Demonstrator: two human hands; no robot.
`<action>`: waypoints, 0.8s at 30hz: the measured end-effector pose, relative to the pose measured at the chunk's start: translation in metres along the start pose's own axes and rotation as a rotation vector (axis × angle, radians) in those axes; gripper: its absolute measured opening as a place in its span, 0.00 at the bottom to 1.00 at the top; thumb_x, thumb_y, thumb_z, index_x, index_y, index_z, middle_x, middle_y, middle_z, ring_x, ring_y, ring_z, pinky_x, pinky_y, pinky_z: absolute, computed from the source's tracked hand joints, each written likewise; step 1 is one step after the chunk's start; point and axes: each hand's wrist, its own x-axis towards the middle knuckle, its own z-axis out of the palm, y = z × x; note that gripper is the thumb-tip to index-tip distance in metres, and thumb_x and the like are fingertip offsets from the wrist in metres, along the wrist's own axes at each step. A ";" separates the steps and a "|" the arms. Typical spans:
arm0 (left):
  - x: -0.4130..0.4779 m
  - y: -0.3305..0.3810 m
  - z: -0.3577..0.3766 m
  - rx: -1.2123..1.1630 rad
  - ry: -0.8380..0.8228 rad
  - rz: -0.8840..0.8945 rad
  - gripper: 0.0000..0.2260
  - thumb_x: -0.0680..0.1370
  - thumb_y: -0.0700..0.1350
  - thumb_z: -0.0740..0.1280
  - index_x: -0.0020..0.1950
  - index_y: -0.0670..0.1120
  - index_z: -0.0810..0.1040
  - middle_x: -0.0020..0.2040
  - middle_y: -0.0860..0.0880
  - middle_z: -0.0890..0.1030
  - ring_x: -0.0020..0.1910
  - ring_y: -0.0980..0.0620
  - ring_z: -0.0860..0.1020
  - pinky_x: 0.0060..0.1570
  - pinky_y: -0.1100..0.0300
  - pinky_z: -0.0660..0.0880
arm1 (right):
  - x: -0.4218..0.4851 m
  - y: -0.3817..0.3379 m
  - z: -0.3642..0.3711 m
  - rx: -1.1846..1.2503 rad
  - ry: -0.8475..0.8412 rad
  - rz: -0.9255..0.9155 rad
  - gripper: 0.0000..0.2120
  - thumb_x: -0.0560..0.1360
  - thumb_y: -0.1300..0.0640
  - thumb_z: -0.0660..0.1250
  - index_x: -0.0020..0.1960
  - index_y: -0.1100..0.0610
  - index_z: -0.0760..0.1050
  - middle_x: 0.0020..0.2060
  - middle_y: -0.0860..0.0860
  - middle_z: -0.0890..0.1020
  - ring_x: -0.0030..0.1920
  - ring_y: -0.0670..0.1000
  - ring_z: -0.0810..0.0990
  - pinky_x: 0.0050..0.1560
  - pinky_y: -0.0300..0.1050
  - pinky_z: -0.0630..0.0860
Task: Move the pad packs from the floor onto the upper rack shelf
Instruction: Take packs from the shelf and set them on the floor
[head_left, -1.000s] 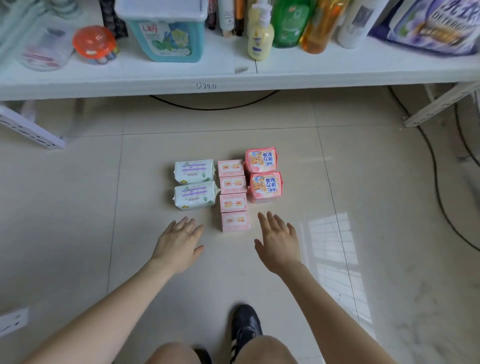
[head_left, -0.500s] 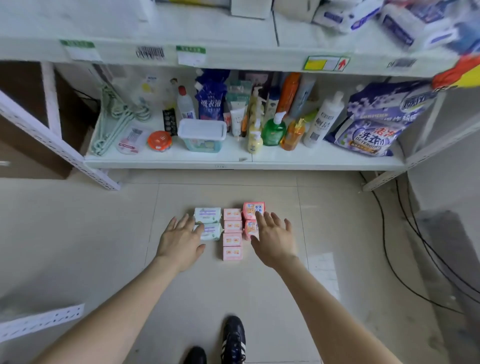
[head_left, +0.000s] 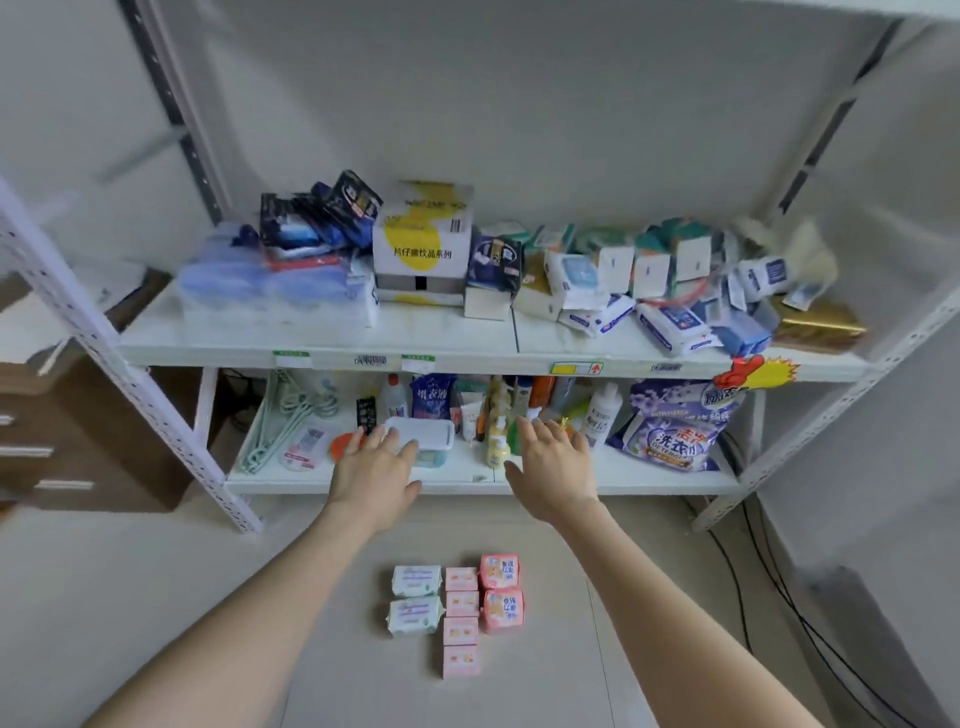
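View tilts up from floor to whole rack vs 0.5 s ago; both hands, then low beside the packs, are now raised in front of the lower shelf (head_left: 457, 480). L hand (head_left: 371, 470) and R hand (head_left: 553, 467): fingers spread, palms down, nothing held. Pad packs unmoved, all 8 on floor (head_left: 208, 597) in 3 touching columns: 2 green-white packs (head_left: 415, 597), 4 light-pink packs (head_left: 461, 621), 2 dark-pink packs (head_left: 501, 590). Meaning, as I judge it: transfer not started, 0 of 8 up; the look upward is prob. a check for a landing spot before the first pick. Room on upper shelf (head_left: 441, 332): bare strip along the front, widest at left-centre, in front of the blue tissue bundle (head_left: 270, 291) and cardboard box (head_left: 423, 234). R half is crowded, wipes packs (head_left: 670, 317) sprawl nearly to the front edge. Back of shelf is full across its width. Edges to mind: shelf front lip w/ price labels, slanted perforated upright (head_left: 130, 384) at left and its mate at right. Cables (head_left: 731, 587) lie on floor at right, well apart from the packs. Approach from the front looks unobstructed.
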 end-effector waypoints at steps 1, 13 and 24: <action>0.001 -0.005 -0.016 0.008 0.032 0.000 0.27 0.81 0.58 0.54 0.78 0.49 0.56 0.78 0.43 0.57 0.78 0.45 0.52 0.76 0.48 0.48 | 0.002 -0.002 -0.018 0.006 0.048 -0.001 0.29 0.79 0.45 0.56 0.76 0.55 0.55 0.71 0.52 0.67 0.74 0.55 0.60 0.71 0.56 0.58; -0.010 -0.057 -0.209 0.035 0.469 0.050 0.26 0.81 0.58 0.55 0.77 0.49 0.59 0.78 0.45 0.57 0.78 0.46 0.52 0.76 0.47 0.48 | 0.013 -0.040 -0.207 -0.013 0.452 -0.018 0.29 0.80 0.44 0.56 0.77 0.54 0.54 0.73 0.51 0.66 0.74 0.54 0.61 0.72 0.57 0.57; -0.012 -0.123 -0.335 0.076 0.717 0.016 0.28 0.80 0.61 0.55 0.77 0.50 0.59 0.78 0.45 0.58 0.78 0.46 0.54 0.76 0.47 0.49 | 0.036 -0.072 -0.328 -0.021 0.689 -0.056 0.29 0.79 0.44 0.56 0.76 0.54 0.55 0.72 0.52 0.67 0.74 0.54 0.62 0.72 0.55 0.58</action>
